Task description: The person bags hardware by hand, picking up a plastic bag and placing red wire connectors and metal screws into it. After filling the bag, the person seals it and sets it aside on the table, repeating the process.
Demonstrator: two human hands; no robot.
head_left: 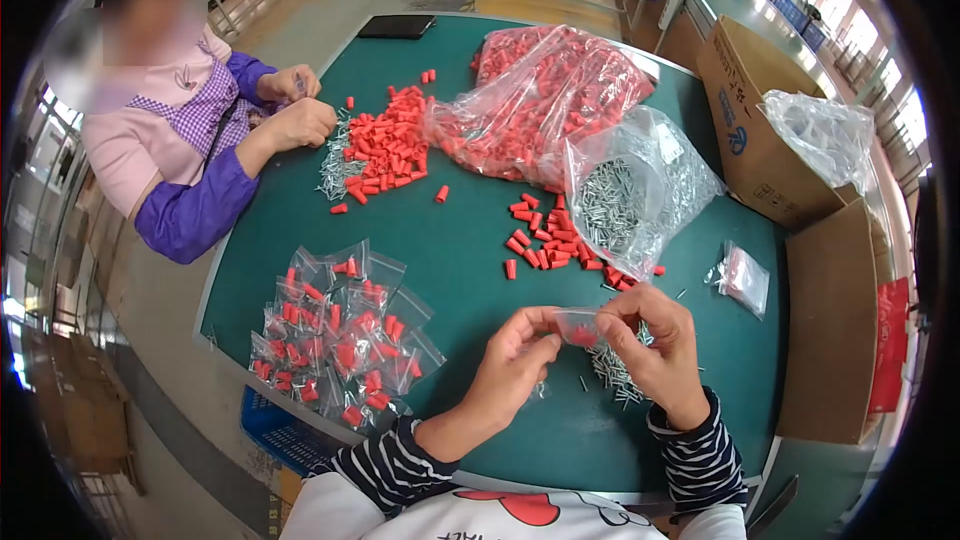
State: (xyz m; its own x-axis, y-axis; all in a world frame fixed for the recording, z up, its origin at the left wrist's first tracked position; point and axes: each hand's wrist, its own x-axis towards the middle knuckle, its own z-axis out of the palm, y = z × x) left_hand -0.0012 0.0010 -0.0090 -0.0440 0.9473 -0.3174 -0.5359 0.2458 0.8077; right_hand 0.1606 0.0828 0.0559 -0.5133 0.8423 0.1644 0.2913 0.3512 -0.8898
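Observation:
Between my two hands is a small clear zip bag (578,328) with red pieces inside. My left hand (508,365) pinches its left side, and the fingers of my right hand (655,350) are closed on its right end. Just below lies a heap of small silver screws or pins (615,375), partly hidden by my right hand. Beyond my hands are loose red tapered caps (550,243). To the left sits a pile of small clear bags (335,330) containing red caps.
A large clear bag of red caps (550,105) and an open bag of metal pins (612,202) stand at the back. Cardboard boxes (745,120) line the right. A co-worker (165,110) handles something beside more red caps (385,145). A blue crate (290,435) sits below the table's edge.

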